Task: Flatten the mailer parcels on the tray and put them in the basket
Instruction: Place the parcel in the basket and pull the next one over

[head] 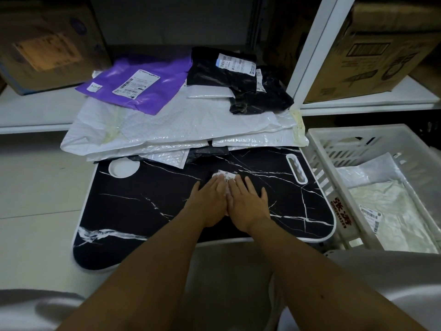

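Observation:
A black marble-patterned tray point(133, 206) lies on the floor in front of me. On its middle sits a small black mailer with a white label point(225, 175), mostly covered by my hands. My left hand point(210, 201) and my right hand point(248, 204) lie side by side, fingers straight, pressing flat on it. Behind the tray is a pile of mailers: large white bubble mailers point(167, 125), a purple one point(140, 84) and black ones point(229, 68). A white plastic basket point(334, 149) stands to the right of the tray, with white mailers point(386, 206) inside.
White shelf boards run behind the pile, carrying cardboard boxes at the left point(45, 46) and right point(381, 51). A white shelf post point(312, 51) rises between the pile and the basket. Pale floor tiles point(35, 199) lie left of the tray.

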`<move>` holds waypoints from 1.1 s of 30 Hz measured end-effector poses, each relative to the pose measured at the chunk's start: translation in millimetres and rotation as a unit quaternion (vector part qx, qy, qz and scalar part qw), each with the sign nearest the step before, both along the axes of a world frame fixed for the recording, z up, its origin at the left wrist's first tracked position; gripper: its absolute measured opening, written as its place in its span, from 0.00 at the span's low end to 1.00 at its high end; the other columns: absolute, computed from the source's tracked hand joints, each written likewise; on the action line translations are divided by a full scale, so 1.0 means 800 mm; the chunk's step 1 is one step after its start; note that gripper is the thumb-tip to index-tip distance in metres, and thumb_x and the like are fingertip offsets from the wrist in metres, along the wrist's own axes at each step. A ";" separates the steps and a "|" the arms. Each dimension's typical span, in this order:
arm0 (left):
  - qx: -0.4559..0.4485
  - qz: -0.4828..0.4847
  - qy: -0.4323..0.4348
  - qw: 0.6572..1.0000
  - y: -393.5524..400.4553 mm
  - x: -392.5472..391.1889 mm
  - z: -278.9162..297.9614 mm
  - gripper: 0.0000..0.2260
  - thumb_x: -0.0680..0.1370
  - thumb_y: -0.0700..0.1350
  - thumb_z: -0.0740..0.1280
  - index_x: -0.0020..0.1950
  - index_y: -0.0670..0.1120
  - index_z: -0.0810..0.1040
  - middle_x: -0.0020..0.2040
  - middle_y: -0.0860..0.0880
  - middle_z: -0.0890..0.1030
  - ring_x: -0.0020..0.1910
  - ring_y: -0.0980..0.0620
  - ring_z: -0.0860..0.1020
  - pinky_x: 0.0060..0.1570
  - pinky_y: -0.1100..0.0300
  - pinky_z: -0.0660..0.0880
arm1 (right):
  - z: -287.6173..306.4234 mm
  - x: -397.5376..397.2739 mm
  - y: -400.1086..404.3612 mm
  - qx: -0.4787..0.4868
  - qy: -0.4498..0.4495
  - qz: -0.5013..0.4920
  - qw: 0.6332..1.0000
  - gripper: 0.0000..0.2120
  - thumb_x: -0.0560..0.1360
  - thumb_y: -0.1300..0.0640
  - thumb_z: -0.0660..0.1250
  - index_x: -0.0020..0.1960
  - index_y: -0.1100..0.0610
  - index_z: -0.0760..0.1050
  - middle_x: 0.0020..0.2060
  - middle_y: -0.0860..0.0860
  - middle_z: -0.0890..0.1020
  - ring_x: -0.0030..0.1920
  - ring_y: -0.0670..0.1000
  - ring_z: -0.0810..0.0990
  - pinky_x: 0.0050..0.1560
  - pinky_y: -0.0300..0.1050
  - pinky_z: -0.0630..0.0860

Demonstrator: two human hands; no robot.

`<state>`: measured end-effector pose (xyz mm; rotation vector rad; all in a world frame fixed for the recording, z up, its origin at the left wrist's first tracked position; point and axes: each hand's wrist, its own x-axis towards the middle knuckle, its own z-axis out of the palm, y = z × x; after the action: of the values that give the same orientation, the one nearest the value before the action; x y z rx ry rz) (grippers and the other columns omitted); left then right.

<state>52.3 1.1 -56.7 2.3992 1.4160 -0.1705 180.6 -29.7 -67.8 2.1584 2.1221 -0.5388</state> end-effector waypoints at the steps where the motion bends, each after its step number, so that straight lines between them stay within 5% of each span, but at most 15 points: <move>1: 0.006 -0.007 0.015 1.000 0.001 -0.001 -0.001 0.24 0.83 0.50 0.47 0.78 0.45 0.50 0.79 0.49 0.47 0.77 0.54 0.44 0.74 0.43 0.48 | -0.002 0.003 0.000 -0.006 -0.005 0.006 1.000 0.26 0.83 0.45 0.41 0.79 0.49 0.43 0.78 0.46 0.43 0.77 0.49 0.38 0.74 0.64 0.42; 8: 0.033 -0.028 0.101 0.994 0.008 -0.001 -0.003 0.26 0.83 0.54 0.42 0.79 0.47 0.44 0.79 0.49 0.43 0.78 0.53 0.44 0.74 0.46 0.50 | 0.002 0.006 0.004 -0.029 -0.021 0.011 0.999 0.26 0.83 0.45 0.39 0.79 0.48 0.40 0.78 0.46 0.40 0.77 0.49 0.37 0.74 0.64 0.41; 14: 0.010 0.052 0.123 0.991 0.000 0.010 -0.001 0.27 0.82 0.56 0.39 0.78 0.44 0.44 0.79 0.45 0.44 0.78 0.49 0.44 0.74 0.41 0.45 | 0.003 -0.001 0.009 -0.032 -0.019 -0.034 0.999 0.28 0.83 0.46 0.40 0.79 0.55 0.42 0.78 0.50 0.42 0.78 0.48 0.39 0.74 0.64 0.42; 20: 0.116 0.081 0.076 0.987 -0.037 -0.015 -0.002 0.25 0.83 0.54 0.43 0.78 0.44 0.47 0.79 0.45 0.47 0.78 0.49 0.44 0.75 0.45 0.44 | 0.012 -0.020 -0.020 0.090 -0.023 -0.079 0.992 0.25 0.81 0.52 0.47 0.77 0.56 0.54 0.78 0.55 0.49 0.78 0.52 0.42 0.74 0.61 0.44; 25: 0.119 -0.066 0.099 0.986 -0.081 -0.039 -0.018 0.27 0.81 0.54 0.39 0.77 0.46 0.36 0.77 0.47 0.35 0.75 0.50 0.33 0.75 0.45 0.42 | -0.014 -0.047 -0.077 0.151 -0.009 0.024 0.988 0.24 0.76 0.52 0.57 0.72 0.56 0.69 0.72 0.54 0.69 0.73 0.54 0.66 0.66 0.64 0.68; 27: 0.118 -0.061 0.102 0.986 -0.083 -0.045 -0.025 0.28 0.77 0.55 0.33 0.76 0.47 0.32 0.76 0.49 0.32 0.75 0.51 0.32 0.75 0.44 0.43 | -0.020 -0.047 -0.084 0.118 -0.006 0.021 0.993 0.27 0.78 0.49 0.58 0.75 0.56 0.62 0.75 0.52 0.64 0.75 0.52 0.61 0.67 0.65 0.66; 33: 0.081 -0.056 0.100 0.990 -0.081 -0.045 -0.020 0.28 0.82 0.54 0.43 0.74 0.48 0.30 0.76 0.50 0.30 0.74 0.53 0.31 0.75 0.43 0.43 | -0.020 -0.027 -0.082 0.071 -0.032 0.068 0.995 0.37 0.72 0.38 0.26 0.78 0.51 0.36 0.75 0.46 0.36 0.75 0.47 0.34 0.75 0.62 0.42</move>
<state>16.5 -63.4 -72.3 2.6608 1.4288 -0.3446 158.8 -95.6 -84.0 2.0491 2.3158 -0.3125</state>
